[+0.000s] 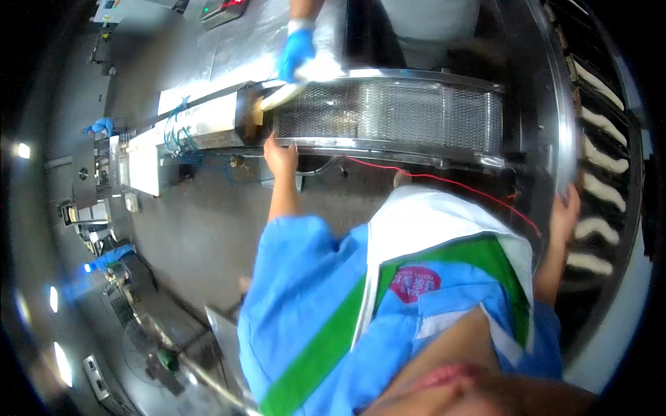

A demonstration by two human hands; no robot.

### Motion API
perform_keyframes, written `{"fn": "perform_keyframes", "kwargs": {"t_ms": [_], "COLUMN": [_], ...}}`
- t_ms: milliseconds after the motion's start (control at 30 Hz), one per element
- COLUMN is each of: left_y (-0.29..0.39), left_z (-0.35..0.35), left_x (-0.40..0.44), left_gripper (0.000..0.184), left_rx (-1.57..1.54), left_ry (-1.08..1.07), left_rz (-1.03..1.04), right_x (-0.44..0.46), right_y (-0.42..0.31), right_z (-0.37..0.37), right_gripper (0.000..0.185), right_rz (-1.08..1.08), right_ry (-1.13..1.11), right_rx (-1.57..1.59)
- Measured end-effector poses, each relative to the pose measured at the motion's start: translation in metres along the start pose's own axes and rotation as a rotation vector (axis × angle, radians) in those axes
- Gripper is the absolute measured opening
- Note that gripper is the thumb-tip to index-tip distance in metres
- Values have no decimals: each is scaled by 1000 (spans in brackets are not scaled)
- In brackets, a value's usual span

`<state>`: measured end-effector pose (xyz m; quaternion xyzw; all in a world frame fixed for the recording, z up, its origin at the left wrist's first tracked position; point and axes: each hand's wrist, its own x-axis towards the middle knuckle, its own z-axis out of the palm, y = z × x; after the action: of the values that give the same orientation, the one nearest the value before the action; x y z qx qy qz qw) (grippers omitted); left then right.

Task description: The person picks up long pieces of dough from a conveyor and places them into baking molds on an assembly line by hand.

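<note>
My left hand is at the near rail of a metal mesh conveyor, close to the machine's outlet, thumb and fingers apart and holding nothing visible. On the right, my right hand is beside the rim of a long dark tray; its blurred fingertips do not show whether they grip anything. Pale dough strips lie in a row across that tray. At the conveyor's far left end, another person's blue-gloved hand touches a long pale dough piece.
A metal machine housing with blue hoses adjoins the conveyor's left end. A red cable runs below the conveyor. Behind it are a shiny metal table and a pale container. People in blue are at the far left.
</note>
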<state>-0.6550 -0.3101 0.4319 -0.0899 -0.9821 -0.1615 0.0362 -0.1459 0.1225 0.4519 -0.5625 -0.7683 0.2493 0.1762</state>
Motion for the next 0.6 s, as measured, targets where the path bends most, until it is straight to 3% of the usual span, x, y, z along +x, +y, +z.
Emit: {"fn": "perform_keyframes", "kwargs": {"t_ms": [33, 200, 300, 600], "left_y": [-91, -117, -132, -130], "left_z": [-21, -20, -30, -23], "left_x": [-23, -4, 36, 70], "left_gripper": [57, 57, 58, 42], "left_rx": [-37, 0, 13, 194], "left_ry": [29, 68, 50, -80], "left_rz": [1, 94, 131, 159], "right_x": [-85, -103, -110, -127], "right_y": [-31, -55, -102, -93], "right_z": [2, 12, 21, 31], "right_gripper": [40, 38, 37, 39], "right_rz": [-90, -378, -275, -224], "right_ry": [30, 67, -11, -6], "right_rx": [-77, -339, -176, -252]}}
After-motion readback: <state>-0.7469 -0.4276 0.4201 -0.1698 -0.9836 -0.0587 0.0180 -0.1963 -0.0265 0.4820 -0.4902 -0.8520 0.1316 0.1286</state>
